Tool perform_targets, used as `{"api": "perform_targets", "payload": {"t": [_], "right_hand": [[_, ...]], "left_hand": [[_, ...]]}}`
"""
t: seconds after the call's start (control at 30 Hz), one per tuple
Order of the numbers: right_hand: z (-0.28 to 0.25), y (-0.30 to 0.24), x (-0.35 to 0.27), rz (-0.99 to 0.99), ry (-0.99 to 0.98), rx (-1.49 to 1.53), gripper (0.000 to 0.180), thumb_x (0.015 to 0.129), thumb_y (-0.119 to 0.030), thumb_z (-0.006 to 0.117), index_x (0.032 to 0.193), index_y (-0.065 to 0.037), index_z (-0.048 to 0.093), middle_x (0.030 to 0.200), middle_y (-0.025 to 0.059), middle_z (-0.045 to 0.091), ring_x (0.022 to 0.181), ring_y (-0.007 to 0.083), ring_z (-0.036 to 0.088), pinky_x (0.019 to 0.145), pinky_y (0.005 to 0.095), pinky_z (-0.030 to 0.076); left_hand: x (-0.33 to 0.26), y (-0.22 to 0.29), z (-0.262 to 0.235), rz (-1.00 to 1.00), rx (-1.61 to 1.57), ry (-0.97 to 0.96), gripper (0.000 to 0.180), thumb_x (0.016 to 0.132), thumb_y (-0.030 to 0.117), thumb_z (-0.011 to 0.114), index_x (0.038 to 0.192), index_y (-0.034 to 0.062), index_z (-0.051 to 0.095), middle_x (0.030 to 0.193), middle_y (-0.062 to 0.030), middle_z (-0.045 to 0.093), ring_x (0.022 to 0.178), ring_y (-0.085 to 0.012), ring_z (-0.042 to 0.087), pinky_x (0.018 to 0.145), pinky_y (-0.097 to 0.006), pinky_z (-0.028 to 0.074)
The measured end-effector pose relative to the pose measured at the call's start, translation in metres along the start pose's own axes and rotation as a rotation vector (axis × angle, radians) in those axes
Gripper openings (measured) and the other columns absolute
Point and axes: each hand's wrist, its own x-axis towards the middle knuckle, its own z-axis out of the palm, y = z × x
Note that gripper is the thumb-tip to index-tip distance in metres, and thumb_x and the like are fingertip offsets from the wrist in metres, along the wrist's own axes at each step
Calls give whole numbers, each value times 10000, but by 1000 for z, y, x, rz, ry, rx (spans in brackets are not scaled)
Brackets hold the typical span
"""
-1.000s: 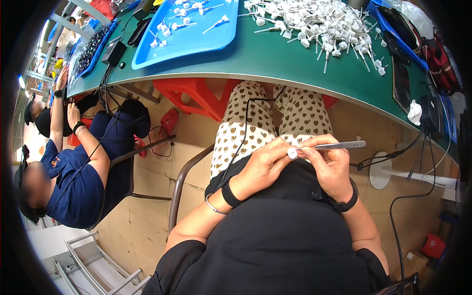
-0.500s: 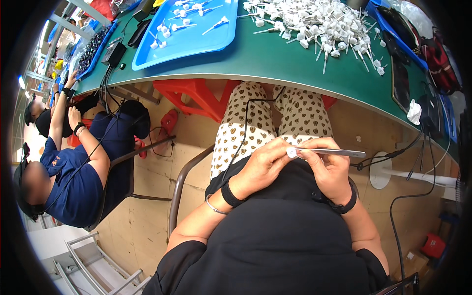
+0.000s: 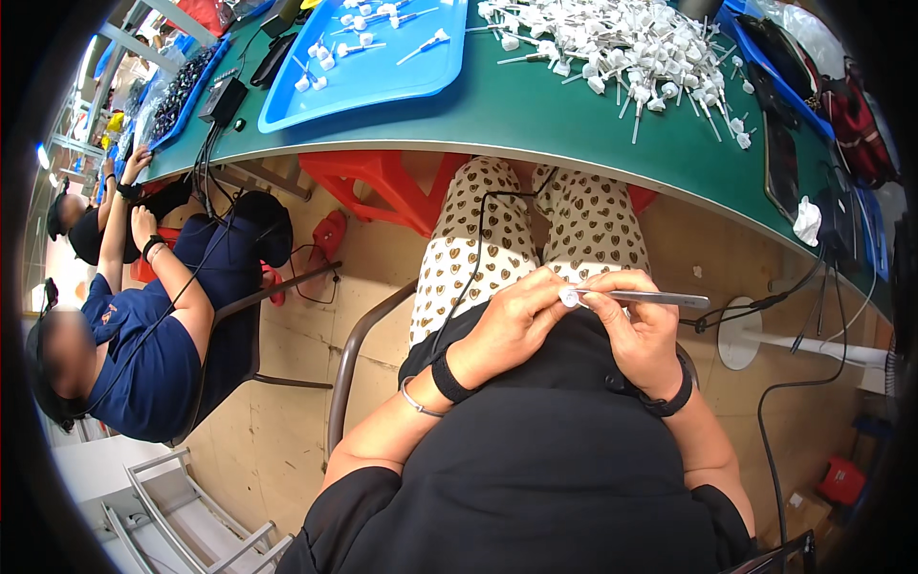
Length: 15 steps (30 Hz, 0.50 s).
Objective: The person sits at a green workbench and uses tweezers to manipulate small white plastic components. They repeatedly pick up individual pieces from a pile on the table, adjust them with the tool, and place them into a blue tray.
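Above my lap, my left hand [image 3: 521,320] pinches a small white plastic part [image 3: 570,298] with a round end turned up. My right hand [image 3: 639,330] is closed around metal tweezers [image 3: 660,298], whose tips meet the white part. The tweezers' back end points right. Whether the part has a stem like the others is hidden by my fingers. On the green table [image 3: 535,115] ahead lies a big heap of white parts with thin stems [image 3: 636,57]. Several similar parts are spread over a blue tray [image 3: 382,91] to its left.
A dark phone-like slab [image 3: 779,172] and a crumpled white tissue [image 3: 806,222] lie at the table's right edge. Black cables [image 3: 755,402] hang at the right. A red stool [image 3: 368,187] stands under the table. At the left, a co-worker in a blue shirt [image 3: 143,354] sits at the table.
Both hands stay in place around the white part, with only a slight shift of the part and tweezers. The whole view has moved a little.
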Motion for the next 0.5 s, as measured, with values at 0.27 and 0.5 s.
{"api": "perform_targets", "payload": {"t": [0.27,0.5], "right_hand": [[1,-3,1,76,21,55,84,924,-19,738,991,20,704,916,91,711,759,148,693,689,273,566],[4,0,-1,107,46,94,89,922,-18,740,995,19,706,905,87,714,748,136,684,681,267,557]], "left_hand": [[-1,-1,1,-3,-6,1,139,996,86,659,1092,-7,693,927,-90,638,825,-230,627,728,-327,513],[0,-2,1,10,0,3,131,995,79,657,1088,-7,691,925,-92,638,828,-234,630,724,-331,513]]}}
